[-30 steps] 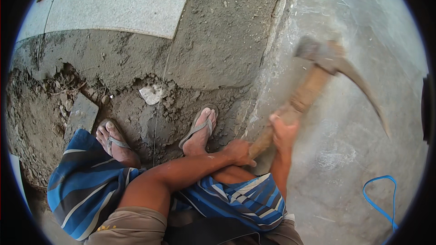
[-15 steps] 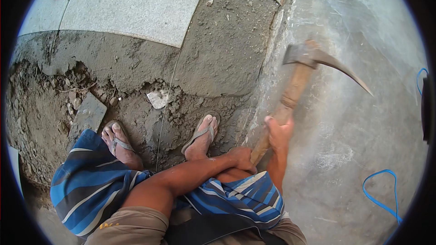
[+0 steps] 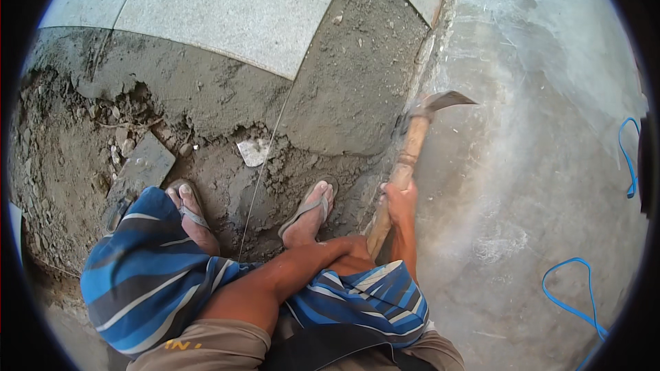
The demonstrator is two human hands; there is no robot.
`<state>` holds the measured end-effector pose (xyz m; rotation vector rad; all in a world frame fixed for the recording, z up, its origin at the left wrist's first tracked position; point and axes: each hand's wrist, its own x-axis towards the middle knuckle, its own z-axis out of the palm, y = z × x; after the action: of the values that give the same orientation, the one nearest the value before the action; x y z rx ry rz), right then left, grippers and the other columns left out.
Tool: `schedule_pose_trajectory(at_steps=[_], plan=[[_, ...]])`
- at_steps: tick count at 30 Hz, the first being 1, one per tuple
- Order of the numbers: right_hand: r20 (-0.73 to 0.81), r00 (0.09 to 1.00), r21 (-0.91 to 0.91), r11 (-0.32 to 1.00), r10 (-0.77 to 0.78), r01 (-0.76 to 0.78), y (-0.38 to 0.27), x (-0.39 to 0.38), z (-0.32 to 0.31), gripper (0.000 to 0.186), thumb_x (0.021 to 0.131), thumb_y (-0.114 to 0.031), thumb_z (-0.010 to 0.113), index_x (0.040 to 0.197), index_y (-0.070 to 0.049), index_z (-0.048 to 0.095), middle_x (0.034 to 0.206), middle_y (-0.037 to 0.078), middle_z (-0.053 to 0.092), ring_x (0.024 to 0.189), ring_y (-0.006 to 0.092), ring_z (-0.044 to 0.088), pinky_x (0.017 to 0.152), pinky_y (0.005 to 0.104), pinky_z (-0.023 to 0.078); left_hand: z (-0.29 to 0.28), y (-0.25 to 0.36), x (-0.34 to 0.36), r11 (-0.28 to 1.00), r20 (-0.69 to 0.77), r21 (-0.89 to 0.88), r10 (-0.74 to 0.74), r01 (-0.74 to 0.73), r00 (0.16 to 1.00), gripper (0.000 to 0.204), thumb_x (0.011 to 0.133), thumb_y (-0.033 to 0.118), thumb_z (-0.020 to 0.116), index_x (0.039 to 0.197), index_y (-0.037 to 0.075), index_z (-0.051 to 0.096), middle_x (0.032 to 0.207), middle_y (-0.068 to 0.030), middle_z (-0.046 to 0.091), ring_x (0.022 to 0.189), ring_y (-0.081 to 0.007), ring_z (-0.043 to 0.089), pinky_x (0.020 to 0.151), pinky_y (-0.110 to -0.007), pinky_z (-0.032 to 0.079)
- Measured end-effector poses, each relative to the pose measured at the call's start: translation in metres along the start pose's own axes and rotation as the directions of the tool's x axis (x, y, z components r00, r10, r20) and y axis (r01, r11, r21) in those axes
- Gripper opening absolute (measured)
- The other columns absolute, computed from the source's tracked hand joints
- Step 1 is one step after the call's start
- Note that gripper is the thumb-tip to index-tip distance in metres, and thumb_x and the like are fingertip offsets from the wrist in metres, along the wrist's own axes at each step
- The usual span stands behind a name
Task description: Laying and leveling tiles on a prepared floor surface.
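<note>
A pickaxe [image 3: 413,141] with a wooden handle and a dark, curved metal head is held in both my hands. Its head is slightly blurred and sits over the edge where the rough mortar meets the smooth concrete, the curved point toward the right. My right hand [image 3: 401,200] wraps round the middle of the handle. Lower down, near the butt, my left hand [image 3: 359,251] is closed on it; my left forearm crosses over my lap and partly hides that grip. Ahead of my feet lies grey mortar [image 3: 344,89], broken into a crumbled edge.
Pale floor slabs [image 3: 234,10] lie at the far left. A taut string [image 3: 265,168] runs between my sandalled feet [image 3: 308,216]. A white fragment [image 3: 254,152] and a grey tile piece [image 3: 146,165] rest in the rubble. Blue cord [image 3: 569,309] lies on the concrete floor [image 3: 495,192] at right.
The pickaxe head has come down and left, from above the smooth concrete to the mortar's edge. Both hands have shifted slightly left with the handle and keep their grip.
</note>
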<state>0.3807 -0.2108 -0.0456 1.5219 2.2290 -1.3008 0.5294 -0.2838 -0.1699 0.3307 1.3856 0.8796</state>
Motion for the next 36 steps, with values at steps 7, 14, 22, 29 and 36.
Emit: schedule_pose_trajectory(at_steps=[7, 14, 22, 29, 36], plan=[[-0.138, 0.928, -0.047, 0.938, -0.347, 0.344, -0.071, -0.035, -0.052, 0.043, 0.081, -0.004, 0.074, 0.12, 0.0, 0.055, 0.087, 0.003, 0.063, 0.068, 0.0116, 0.061, 0.059, 0.0284, 0.051, -0.116, 0.097, -0.086, 0.889, 0.203, 0.024, 0.443, -0.456, 0.873, 0.061, 0.06, 0.048, 0.083, 0.099, 0.001, 0.076, 0.097, -0.0232, 0.074, 0.093, -0.0385, 0.072, 0.082, -0.047, 0.057], [-0.017, 0.998, -0.127, 0.99, -0.06, 0.057, -0.034, 0.04, -0.03, 0.031, 0.079, -0.01, 0.073, 0.105, 0.0, 0.058, 0.081, 0.006, 0.062, 0.062, 0.0158, 0.064, 0.05, 0.031, 0.05, -0.099, 0.062, -0.052, 0.966, 0.209, 0.014, 0.251, -0.259, 0.945, 0.063, 0.058, 0.048, 0.082, 0.093, -0.004, 0.077, 0.097, -0.0231, 0.075, 0.09, -0.0345, 0.074, 0.082, -0.044, 0.058], [-0.111, 0.982, -0.055, 0.988, -0.151, 0.146, -0.053, 0.022, -0.033, 0.034, 0.078, -0.01, 0.073, 0.106, -0.001, 0.058, 0.078, 0.004, 0.061, 0.059, 0.014, 0.061, 0.049, 0.0306, 0.048, -0.068, 0.068, -0.052, 0.929, 0.178, -0.226, 0.337, -0.294, 0.925, 0.058, 0.059, 0.045, 0.082, 0.088, -0.005, 0.076, 0.088, -0.0225, 0.074, 0.08, -0.0315, 0.074, 0.073, -0.042, 0.057], [-0.201, 0.862, 0.0, 0.88, -0.466, 0.476, -0.12, -0.013, -0.045, 0.032, 0.079, -0.009, 0.072, 0.108, -0.004, 0.059, 0.08, 0.002, 0.061, 0.068, 0.011, 0.06, 0.061, 0.0287, 0.05, -0.132, 0.111, -0.056, 0.832, 0.008, -0.062, 0.553, -0.551, 0.833, 0.052, 0.063, 0.043, 0.08, 0.097, 0.004, 0.074, 0.093, -0.0225, 0.073, 0.091, -0.0383, 0.071, 0.081, -0.047, 0.055], [-0.045, 0.997, 0.019, 0.998, -0.064, 0.065, -0.017, 0.061, -0.007, 0.031, 0.077, -0.009, 0.071, 0.103, -0.002, 0.056, 0.07, 0.005, 0.058, 0.051, 0.0154, 0.058, 0.046, 0.0329, 0.048, -0.05, 0.026, -0.02, 0.919, 0.182, -0.291, 0.326, -0.266, 0.928, 0.068, 0.061, 0.052, 0.082, 0.105, 0.0, 0.076, 0.103, -0.0238, 0.074, 0.094, -0.0358, 0.072, 0.085, -0.043, 0.056]])
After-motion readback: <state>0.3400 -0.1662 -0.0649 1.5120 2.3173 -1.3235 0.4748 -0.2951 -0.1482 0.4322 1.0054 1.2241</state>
